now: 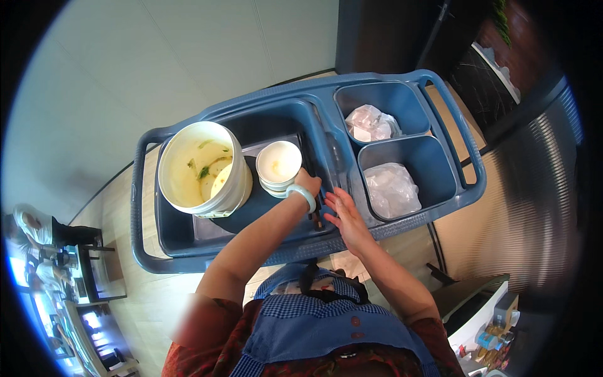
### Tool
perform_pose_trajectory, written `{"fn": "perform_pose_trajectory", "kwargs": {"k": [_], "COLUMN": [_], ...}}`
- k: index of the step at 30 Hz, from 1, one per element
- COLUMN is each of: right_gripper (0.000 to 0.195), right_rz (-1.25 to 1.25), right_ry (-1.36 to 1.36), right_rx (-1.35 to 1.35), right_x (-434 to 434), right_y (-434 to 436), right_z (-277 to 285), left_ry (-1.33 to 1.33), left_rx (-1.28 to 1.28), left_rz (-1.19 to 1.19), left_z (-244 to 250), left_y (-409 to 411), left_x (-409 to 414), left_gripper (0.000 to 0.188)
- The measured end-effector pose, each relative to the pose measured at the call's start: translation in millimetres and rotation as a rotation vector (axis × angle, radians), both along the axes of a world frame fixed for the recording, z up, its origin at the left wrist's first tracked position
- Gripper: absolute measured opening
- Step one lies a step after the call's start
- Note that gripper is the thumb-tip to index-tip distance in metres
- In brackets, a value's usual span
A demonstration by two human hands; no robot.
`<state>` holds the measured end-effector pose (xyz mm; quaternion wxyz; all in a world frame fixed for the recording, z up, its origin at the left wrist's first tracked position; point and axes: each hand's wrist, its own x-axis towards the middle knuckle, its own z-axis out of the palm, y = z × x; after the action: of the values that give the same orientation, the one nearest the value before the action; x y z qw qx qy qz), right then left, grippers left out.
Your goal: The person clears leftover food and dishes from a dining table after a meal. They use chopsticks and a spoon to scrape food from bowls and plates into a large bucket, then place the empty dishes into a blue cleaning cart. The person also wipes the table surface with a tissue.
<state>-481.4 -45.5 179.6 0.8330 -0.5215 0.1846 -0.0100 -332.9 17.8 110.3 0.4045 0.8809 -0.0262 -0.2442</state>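
Note:
My left hand (308, 182), with a pale bangle (304, 197) on its wrist, reaches into the large compartment of a blue plastic bussing cart (282, 90). It is right beside a stack of white bowls (278, 162); its fingertips are hidden, so a grip cannot be made out. Dark thin sticks, perhaps chopsticks (318, 220), lie just below that hand. Over the compartment's near right edge, my right hand (348, 219) has its fingers apart and holds nothing. A white plastic bucket (242, 184) with green food scraps stands left of the bowls.
Two blue bins at the cart's right end hold crumpled clear plastic bags (370, 123) (393, 188). A pale wall (188, 61) rises along the far side. People (35, 224) are near a dark table (89, 273) at far left. A ribbed partition (509, 198) stands to the right.

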Motion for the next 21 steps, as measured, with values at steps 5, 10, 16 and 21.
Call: {"fn": "perform_pose_trajectory", "kwargs": {"k": [5,10,16,21], "right_gripper": [0.048,0.049,0.044,0.035], "right_rz": [0.028,0.01,0.014,-0.031], "right_ry": [-0.01,-0.017,-0.067,-0.22], "right_rx": [-0.008,0.024,-0.011,-0.139], "right_x": [0.5,-0.5,-3.4,-5.8], "right_y": [0.1,1.2,1.9,6.8], "right_z": [3.5,5.9,5.1,-6.3], "left_ry": [-0.253,0.134,-0.236,-1.075], "left_rx": [0.225,-0.017,-0.591,-0.232], "left_rz": [-0.098,-0.157,-0.269,0.18], "left_z": [-11.0,15.2,93.4,140.8], "left_y": [2.4,24.5,127.0,251.2], "left_x": [-12.5,-17.4,-59.7,8.6], "left_gripper": [0.057,0.063,0.045,0.039]}}
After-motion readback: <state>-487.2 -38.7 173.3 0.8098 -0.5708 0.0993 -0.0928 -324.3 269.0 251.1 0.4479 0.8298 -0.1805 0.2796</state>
